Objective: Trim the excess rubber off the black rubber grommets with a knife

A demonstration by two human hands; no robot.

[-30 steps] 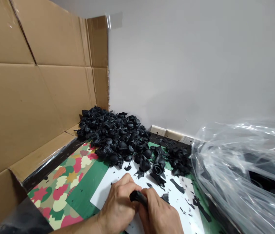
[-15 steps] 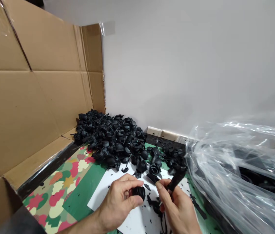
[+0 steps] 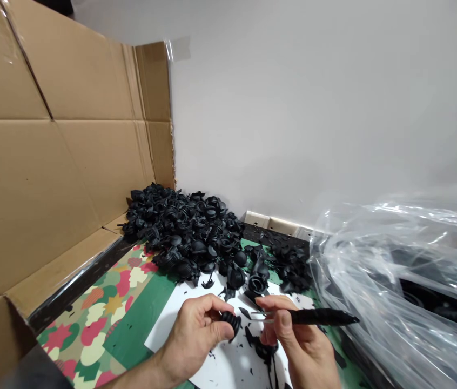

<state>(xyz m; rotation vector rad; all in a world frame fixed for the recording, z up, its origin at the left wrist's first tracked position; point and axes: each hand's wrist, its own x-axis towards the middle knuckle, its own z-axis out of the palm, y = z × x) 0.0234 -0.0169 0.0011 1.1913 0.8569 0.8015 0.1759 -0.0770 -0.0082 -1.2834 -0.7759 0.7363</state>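
My left hand point(image 3: 190, 337) pinches a small black ribbed rubber bellows point(image 3: 230, 323) between thumb and fingers, its end facing right. In my right hand point(image 3: 299, 340) is a thin tool with a black wrapped handle point(image 3: 321, 317), held level. Its slim metal tip, seemingly two prongs, points left at the bellows, a short gap away. Under the hands lies a white sheet point(image 3: 167, 324) strewn with black scraps. A larger black rubber piece point(image 3: 267, 350) sits on it beside my right fingers.
A heap of black rubber parts point(image 3: 188, 232) fills the back corner. Black offcuts point(image 3: 291, 265) are piled right of it. Cardboard point(image 3: 70, 162) walls the left side, a grey wall point(image 3: 313, 108) the back. A clear plastic bag point(image 3: 354, 270) with black contents is at right.
My right hand has turned the tool from tip-down to level, so its metal tip now points left. The bellows in my left hand has tilted slightly.
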